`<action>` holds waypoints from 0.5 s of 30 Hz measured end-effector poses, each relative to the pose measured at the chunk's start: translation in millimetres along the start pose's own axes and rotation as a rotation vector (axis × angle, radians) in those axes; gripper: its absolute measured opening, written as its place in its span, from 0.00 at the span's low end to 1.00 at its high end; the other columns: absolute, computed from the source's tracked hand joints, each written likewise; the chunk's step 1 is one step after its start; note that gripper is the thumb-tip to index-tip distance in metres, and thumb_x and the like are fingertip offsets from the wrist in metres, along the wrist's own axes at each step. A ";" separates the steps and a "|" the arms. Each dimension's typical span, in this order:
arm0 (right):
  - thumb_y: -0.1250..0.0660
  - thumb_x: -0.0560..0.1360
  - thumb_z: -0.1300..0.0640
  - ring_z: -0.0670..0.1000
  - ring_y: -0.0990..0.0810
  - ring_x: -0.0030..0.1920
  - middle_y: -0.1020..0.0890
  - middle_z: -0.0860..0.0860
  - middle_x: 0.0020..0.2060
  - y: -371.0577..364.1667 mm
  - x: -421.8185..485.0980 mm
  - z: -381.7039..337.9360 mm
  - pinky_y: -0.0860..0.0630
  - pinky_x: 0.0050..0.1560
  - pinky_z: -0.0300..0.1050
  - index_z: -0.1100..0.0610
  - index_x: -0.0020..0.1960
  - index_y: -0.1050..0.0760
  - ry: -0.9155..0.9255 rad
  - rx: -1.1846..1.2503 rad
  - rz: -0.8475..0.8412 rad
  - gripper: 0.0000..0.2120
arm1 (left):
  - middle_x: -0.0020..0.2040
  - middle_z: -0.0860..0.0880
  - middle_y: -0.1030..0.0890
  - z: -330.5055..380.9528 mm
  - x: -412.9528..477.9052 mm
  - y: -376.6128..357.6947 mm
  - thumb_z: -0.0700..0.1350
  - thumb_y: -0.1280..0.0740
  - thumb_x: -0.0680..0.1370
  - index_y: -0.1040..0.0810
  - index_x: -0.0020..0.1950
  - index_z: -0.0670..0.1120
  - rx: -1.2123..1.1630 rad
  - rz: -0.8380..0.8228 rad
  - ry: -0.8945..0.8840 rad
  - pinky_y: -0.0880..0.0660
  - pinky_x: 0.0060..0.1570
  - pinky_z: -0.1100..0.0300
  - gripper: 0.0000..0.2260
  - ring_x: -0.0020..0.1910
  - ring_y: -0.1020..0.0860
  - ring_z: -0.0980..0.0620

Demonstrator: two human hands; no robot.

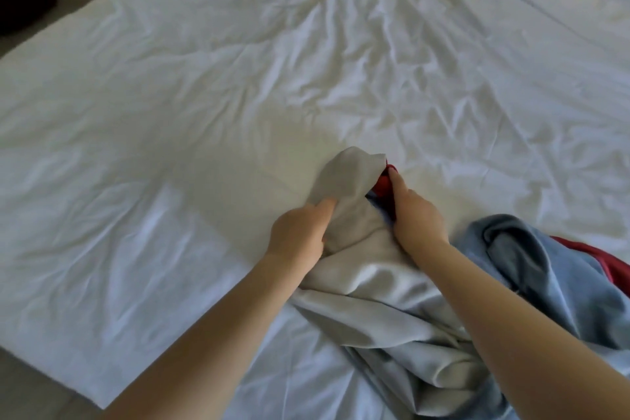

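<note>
So the grey garment [344, 177] lies on the white bed sheet [204, 78] straight out from the person, long axis running away from them, narrow end just past both hands. The left hand [300, 232] grips it from the left. The right hand [416, 215] pinches the red fabric [383, 182] poking out at that end, so it's nearer. One grey garment, one blue heap [552, 269] to the right; red shows twice, maybe one piece.

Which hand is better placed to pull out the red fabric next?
Right hand: its fingertip rests on the red fabric, while the left hand grips the grey cloth beside it.
</note>
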State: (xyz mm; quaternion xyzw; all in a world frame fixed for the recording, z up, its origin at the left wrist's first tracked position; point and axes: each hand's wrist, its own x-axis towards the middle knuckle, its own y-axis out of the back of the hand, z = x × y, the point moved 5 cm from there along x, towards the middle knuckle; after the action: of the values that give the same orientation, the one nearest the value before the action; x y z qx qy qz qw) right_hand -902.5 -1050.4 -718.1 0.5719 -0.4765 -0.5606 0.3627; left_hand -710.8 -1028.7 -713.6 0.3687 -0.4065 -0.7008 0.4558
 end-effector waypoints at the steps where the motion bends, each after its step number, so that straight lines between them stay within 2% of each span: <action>1: 0.40 0.78 0.50 0.59 0.23 0.40 0.22 0.56 0.48 4.3 3.7 -3.7 0.29 0.36 0.48 0.47 0.77 0.54 0.031 0.009 0.022 0.34 | 0.48 0.44 0.20 -3.6 -0.4 4.1 0.39 0.39 0.75 0.36 0.72 0.51 -0.010 0.015 0.006 0.27 0.41 0.52 0.25 0.46 0.21 0.41; 3: 0.38 0.77 0.49 0.60 0.22 0.47 0.23 0.56 0.52 21.7 12.5 -14.5 0.26 0.42 0.50 0.46 0.76 0.50 0.104 -0.016 0.030 0.33 | 0.48 0.43 0.19 -13.4 -3.0 16.6 0.38 0.40 0.76 0.34 0.71 0.50 -0.034 0.049 0.026 0.27 0.42 0.52 0.23 0.47 0.21 0.41; 5: 0.36 0.75 0.51 0.60 0.23 0.51 0.24 0.56 0.55 47.7 22.5 -33.4 0.26 0.47 0.51 0.46 0.75 0.47 0.190 -0.070 0.034 0.32 | 0.50 0.44 0.19 -23.9 -10.1 33.2 0.39 0.40 0.76 0.34 0.71 0.49 -0.024 0.086 0.047 0.28 0.44 0.53 0.22 0.48 0.21 0.41; 9: 0.35 0.70 0.62 0.62 0.23 0.49 0.25 0.59 0.51 104.6 39.0 -97.8 0.29 0.42 0.51 0.50 0.73 0.38 0.428 -0.125 0.187 0.33 | 0.48 0.42 0.17 -52.3 -26.5 76.5 0.35 0.37 0.75 0.28 0.68 0.46 -0.046 0.239 0.121 0.27 0.42 0.53 0.21 0.45 0.20 0.40; 12: 0.34 0.70 0.62 0.60 0.24 0.49 0.25 0.57 0.50 123.3 54.4 -153.3 0.30 0.41 0.50 0.52 0.71 0.35 0.505 -0.126 0.271 0.30 | 0.39 0.42 0.18 -87.2 -39.7 102.1 0.32 0.34 0.72 0.24 0.62 0.43 -0.101 0.348 0.216 0.30 0.33 0.57 0.20 0.37 0.20 0.39; 15: 0.37 0.73 0.61 0.59 0.24 0.50 0.26 0.56 0.51 108.6 69.2 -204.6 0.30 0.41 0.50 0.52 0.69 0.34 0.570 -0.173 0.276 0.25 | 0.37 0.44 0.19 -120.3 -52.3 98.8 0.32 0.32 0.69 0.25 0.62 0.44 -0.115 0.325 0.318 0.31 0.31 0.58 0.22 0.34 0.20 0.41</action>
State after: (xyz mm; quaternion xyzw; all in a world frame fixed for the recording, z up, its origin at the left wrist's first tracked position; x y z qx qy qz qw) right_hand -721.3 -1171.4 -613.3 0.6028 -0.3794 -0.3619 0.6014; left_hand -554.2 -1032.9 -664.3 0.3776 -0.3429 -0.5734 0.6411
